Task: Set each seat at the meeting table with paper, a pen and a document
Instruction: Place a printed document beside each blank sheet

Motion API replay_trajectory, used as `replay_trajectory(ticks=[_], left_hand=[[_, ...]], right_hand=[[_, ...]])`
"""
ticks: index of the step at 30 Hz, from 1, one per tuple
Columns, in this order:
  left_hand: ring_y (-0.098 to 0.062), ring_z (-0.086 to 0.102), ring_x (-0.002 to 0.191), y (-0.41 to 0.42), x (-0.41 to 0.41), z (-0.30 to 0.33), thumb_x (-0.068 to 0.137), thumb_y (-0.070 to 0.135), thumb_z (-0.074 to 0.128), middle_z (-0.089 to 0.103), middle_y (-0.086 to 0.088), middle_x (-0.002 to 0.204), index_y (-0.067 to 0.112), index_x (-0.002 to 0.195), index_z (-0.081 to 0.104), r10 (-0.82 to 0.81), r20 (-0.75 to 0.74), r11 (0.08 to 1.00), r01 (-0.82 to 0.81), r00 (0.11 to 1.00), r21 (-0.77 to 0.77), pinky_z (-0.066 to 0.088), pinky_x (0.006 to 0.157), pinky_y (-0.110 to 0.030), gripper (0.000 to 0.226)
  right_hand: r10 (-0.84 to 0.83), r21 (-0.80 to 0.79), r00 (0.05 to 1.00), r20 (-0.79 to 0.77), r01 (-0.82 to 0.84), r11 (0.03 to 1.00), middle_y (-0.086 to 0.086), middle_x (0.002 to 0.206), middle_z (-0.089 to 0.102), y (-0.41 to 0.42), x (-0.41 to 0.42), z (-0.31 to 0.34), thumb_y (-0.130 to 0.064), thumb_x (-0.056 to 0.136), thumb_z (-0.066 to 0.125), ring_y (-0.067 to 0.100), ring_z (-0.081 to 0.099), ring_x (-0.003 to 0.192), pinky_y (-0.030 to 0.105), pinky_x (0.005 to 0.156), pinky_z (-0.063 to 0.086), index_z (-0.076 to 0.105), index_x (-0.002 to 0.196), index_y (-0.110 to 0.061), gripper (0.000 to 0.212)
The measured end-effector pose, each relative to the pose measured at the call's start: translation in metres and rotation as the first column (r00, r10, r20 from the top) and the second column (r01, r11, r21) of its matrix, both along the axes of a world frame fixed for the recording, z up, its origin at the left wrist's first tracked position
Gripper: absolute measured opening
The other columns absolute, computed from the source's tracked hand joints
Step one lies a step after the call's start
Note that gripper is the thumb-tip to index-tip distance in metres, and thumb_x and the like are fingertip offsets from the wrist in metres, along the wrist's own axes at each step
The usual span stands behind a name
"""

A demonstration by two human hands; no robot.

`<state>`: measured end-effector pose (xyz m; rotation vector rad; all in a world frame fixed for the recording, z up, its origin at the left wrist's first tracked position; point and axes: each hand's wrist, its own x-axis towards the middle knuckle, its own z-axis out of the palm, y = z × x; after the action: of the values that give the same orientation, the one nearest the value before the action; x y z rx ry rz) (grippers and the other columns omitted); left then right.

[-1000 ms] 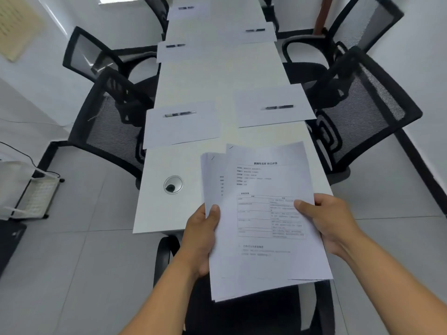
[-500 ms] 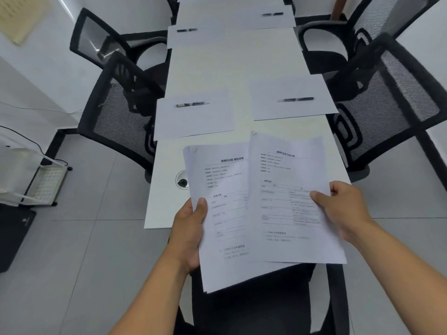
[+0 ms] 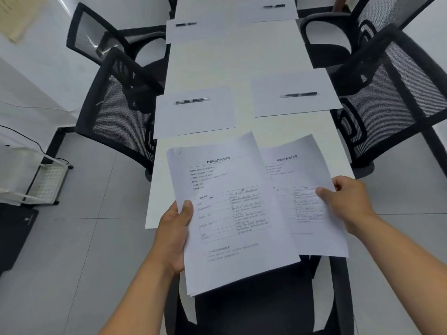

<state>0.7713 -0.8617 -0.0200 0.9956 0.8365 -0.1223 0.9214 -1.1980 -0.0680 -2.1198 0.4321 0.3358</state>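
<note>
The single printed white document sheet point(image 3: 306, 197) is pinched at its right edge by the right hand point(image 3: 348, 201), held over the near end of the long white table point(image 3: 239, 64), long axis running near-to-far. The blank paper with a black pen point(image 3: 294, 93) at the near-right seat sits just beyond it, so I'd say the right hand is closest. The left hand point(image 3: 174, 235) grips the remaining stack of printed documents point(image 3: 229, 213).

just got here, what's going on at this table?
A person at the table's near end is handing out documents. The left hand grips a stack of printed documents; the right hand pinches a single document, held apart from it. The visible seats have blank paper with a pen, none a document yet.
</note>
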Motion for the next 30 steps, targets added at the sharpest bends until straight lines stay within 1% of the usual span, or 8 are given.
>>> replay_trajectory(ticks=[2, 8, 11, 15, 20, 26, 28, 30], left_hand=[[-0.039, 0.079, 0.114, 0.004, -0.003, 0.0, 0.116, 0.03, 0.051, 0.079, -0.011, 0.132, 0.024, 0.141, 0.067, 0.005, -0.004, 1.0, -0.005, 1.0, 0.005, 0.067, 0.086, -0.059, 0.031], [-0.038, 0.081, 0.106, 0.007, -0.006, 0.002, 0.116, 0.028, 0.052, 0.081, -0.012, 0.127, 0.022, 0.138, 0.069, 0.018, -0.01, 1.0, -0.017, 1.0, 0.009, 0.069, 0.074, -0.054, 0.029], [-0.039, 0.081, 0.107, 0.007, -0.005, 0.0, 0.116, 0.028, 0.052, 0.081, -0.013, 0.127, 0.021, 0.137, 0.07, 0.007, -0.016, 1.0, -0.007, 1.0, 0.021, 0.069, 0.077, -0.056, 0.029], [-0.037, 0.082, 0.105, 0.006, -0.003, -0.002, 0.115, 0.027, 0.053, 0.081, -0.013, 0.125, 0.021, 0.134, 0.072, -0.012, -0.016, 1.0, 0.013, 1.0, 0.027, 0.068, 0.078, -0.055, 0.028], [-0.04, 0.08, 0.109, 0.004, -0.001, 0.0, 0.115, 0.028, 0.053, 0.081, -0.014, 0.127, 0.021, 0.135, 0.071, -0.043, -0.013, 0.999, 0.043, 0.999, 0.017, 0.066, 0.086, -0.059, 0.028], [-0.039, 0.081, 0.107, 0.0, 0.005, 0.004, 0.115, 0.028, 0.054, 0.081, -0.015, 0.126, 0.02, 0.134, 0.072, -0.063, -0.006, 0.998, 0.063, 0.998, 0.014, 0.068, 0.08, -0.056, 0.027], [-0.038, 0.081, 0.105, -0.002, 0.005, 0.006, 0.115, 0.028, 0.053, 0.081, -0.015, 0.125, 0.02, 0.134, 0.072, -0.066, -0.003, 0.998, 0.066, 0.998, 0.011, 0.068, 0.077, -0.054, 0.028], [-0.038, 0.082, 0.104, -0.005, 0.007, 0.009, 0.115, 0.028, 0.054, 0.081, -0.016, 0.125, 0.019, 0.135, 0.071, -0.07, 0.005, 0.998, 0.07, 0.998, 0.009, 0.068, 0.077, -0.054, 0.028]], right_hand=[[-0.001, -0.006, 1.0, -0.001, 0.001, 1.0, 0.012, 0.09, 0.075, 0.003, 0.001, -0.002, -0.017, 0.095, 0.081, 0.035, 0.071, 0.081, 0.057, 0.081, 0.063, 0.066, 0.082, -0.007, 0.022], [0.001, -0.014, 1.0, -0.012, -0.001, 1.0, 0.009, 0.091, 0.074, 0.01, 0.01, -0.007, -0.016, 0.095, 0.081, 0.032, 0.07, 0.081, 0.049, 0.077, 0.06, 0.066, 0.083, -0.009, 0.02], [0.01, -0.05, 1.0, 0.001, -0.01, 0.999, 0.01, 0.092, 0.073, 0.014, 0.014, -0.01, -0.016, 0.096, 0.081, 0.028, 0.064, 0.077, 0.038, 0.069, 0.05, 0.068, 0.089, -0.004, 0.019], [-0.018, -0.074, 1.0, -0.014, 0.017, 0.997, 0.01, 0.093, 0.073, 0.013, 0.016, -0.014, -0.016, 0.096, 0.08, 0.025, 0.062, 0.073, 0.032, 0.063, 0.046, 0.069, 0.094, -0.001, 0.019], [-0.075, -0.07, 0.997, -0.028, 0.073, 0.995, 0.011, 0.095, 0.073, 0.013, 0.017, -0.018, -0.015, 0.097, 0.08, 0.025, 0.061, 0.075, 0.032, 0.063, 0.046, 0.068, 0.095, -0.002, 0.018], [-0.098, -0.059, 0.994, -0.047, 0.095, 0.994, 0.006, 0.089, 0.068, 0.019, 0.013, -0.011, -0.022, 0.094, 0.079, 0.024, 0.058, 0.071, 0.031, 0.06, 0.043, 0.063, 0.087, -0.003, 0.025], [-0.076, -0.116, 0.996, -0.036, 0.071, 0.991, 0.009, 0.1, 0.062, 0.024, 0.011, -0.006, -0.034, 0.089, 0.079, 0.03, 0.059, 0.084, 0.037, 0.068, 0.047, 0.062, 0.093, -0.008, 0.031], [-0.04, -0.297, 0.997, -0.061, 0.02, 0.955, 0.019, 0.142, 0.051, 0.029, 0.009, 0.0, -0.042, 0.093, 0.078, 0.04, 0.05, 0.13, 0.052, 0.101, 0.051, 0.061, 0.136, -0.004, 0.06]])
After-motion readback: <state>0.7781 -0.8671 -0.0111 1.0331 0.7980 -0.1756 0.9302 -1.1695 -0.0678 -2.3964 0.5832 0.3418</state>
